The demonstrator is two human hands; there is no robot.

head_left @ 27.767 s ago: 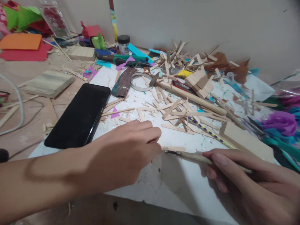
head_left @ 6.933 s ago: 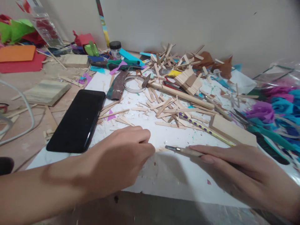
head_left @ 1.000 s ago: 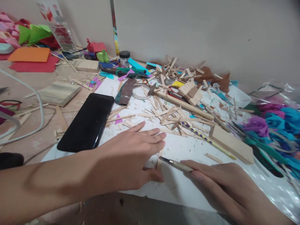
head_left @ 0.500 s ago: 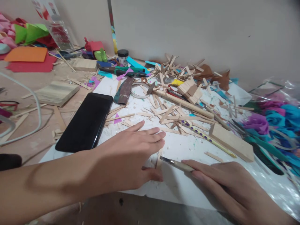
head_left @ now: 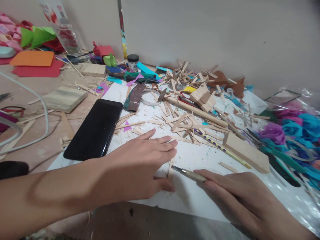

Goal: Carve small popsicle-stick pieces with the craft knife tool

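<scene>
Paper (head_left: pixel 190 151), white, lies beneath both hands. Left hand (head_left: pixel 143 163) is palm down, fingers spread wide; beyond its wrist lies a phone (head_left: pixel 95 130). Right hand (head_left: pixel 246 196) grips a carving tool (head_left: pixel 192 174), its tip near a wooden strip (head_left: pixel 170 169) between left thumb and fingers.

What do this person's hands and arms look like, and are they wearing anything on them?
Both the left hand and the right hand are bare: no glove, ring or watch shows. No sleeve shows on either visible forearm. The fingers look slim.
</scene>
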